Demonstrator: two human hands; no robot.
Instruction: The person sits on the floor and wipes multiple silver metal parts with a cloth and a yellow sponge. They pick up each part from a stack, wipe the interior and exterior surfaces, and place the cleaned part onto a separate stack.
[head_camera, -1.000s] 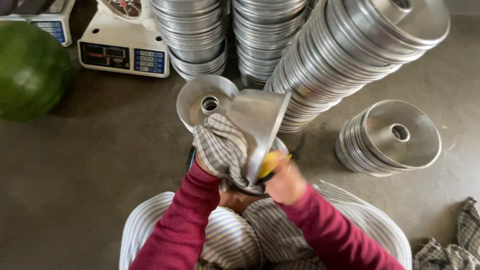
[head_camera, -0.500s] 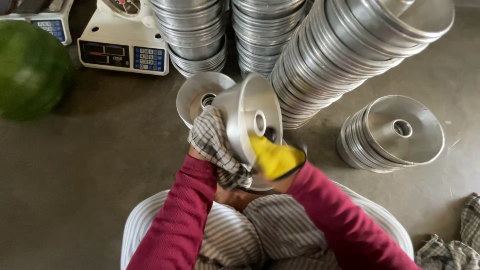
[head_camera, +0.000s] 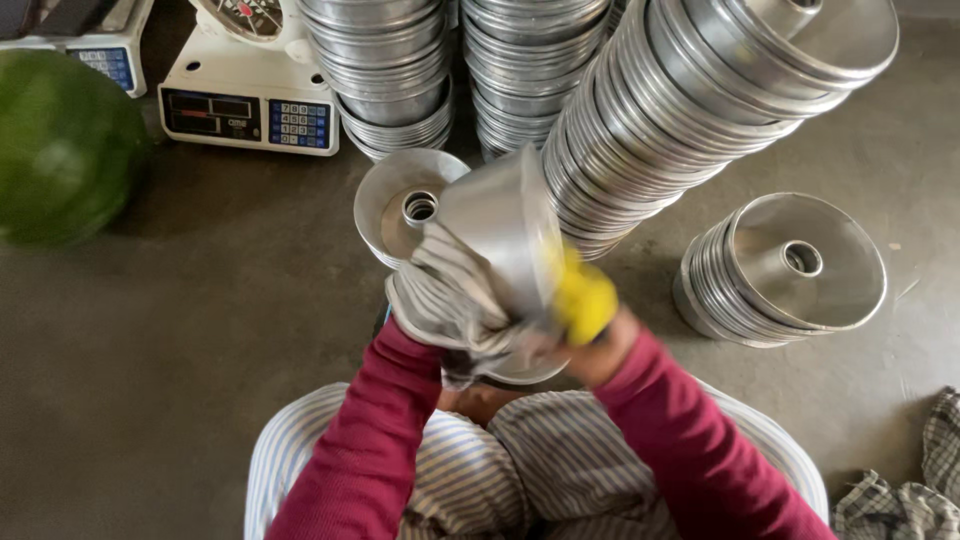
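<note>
Held at chest height above the lap: an aluminium tube cake pan (head_camera: 495, 225), tilted on its side, outer wall toward the camera. Gripped on the left through a checked cloth (head_camera: 455, 305) by the left hand (head_camera: 425, 320), fingers hidden under the fabric, seemingly wrapped around the pan's rim. Rubbed on the right with a yellow sponge (head_camera: 583, 297) pinched in the right hand (head_camera: 600, 345), fingers pressed together on it, blurred by motion. Just behind, a second pan (head_camera: 400, 200) lying open side up with its centre tube showing. Beyond that, tall stacks of like pans (head_camera: 690, 110), one leaning; a short stack (head_camera: 785, 270) on the concrete floor (head_camera: 200, 330) to the right. Farther off, a white weighing scale (head_camera: 250, 95), a green melon (head_camera: 60, 145), another checked rag (head_camera: 900, 490) at lower right. Judged as polishing mid-way on this one pan; impossible to tell which stacks were finished and which awaited wiping.
</note>
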